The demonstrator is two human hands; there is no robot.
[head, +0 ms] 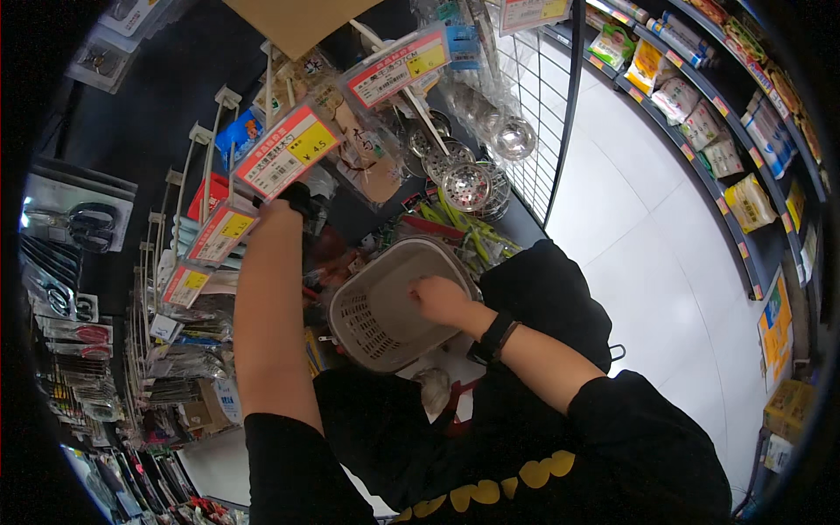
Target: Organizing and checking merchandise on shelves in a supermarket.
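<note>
My left forearm (272, 315) reaches up to the hanging goods. The black wristband (296, 195) shows at its end, while the left hand itself is hidden behind a price tag (287, 152). My right hand (443, 302) is over the mouth of a beige plastic basket (430, 246), near its right wall. Its fingers are curled in, and no item shows in them. A dark watch (493, 338) is on that wrist. The basket has slotted openings in one side. Beyond it hang packaged wooden spoons (377, 174) and metal strainer ladles (467, 186).
Metal display hooks (210, 154) with tags jut out on the left. Packaged scissors (92, 223) hang farther left. A wire grid panel (531, 131) borders the display at right. Past the pale tiled floor (630, 262) stand shelves with packaged goods (751, 203). Green-handled utensils (469, 226) lie behind the basket.
</note>
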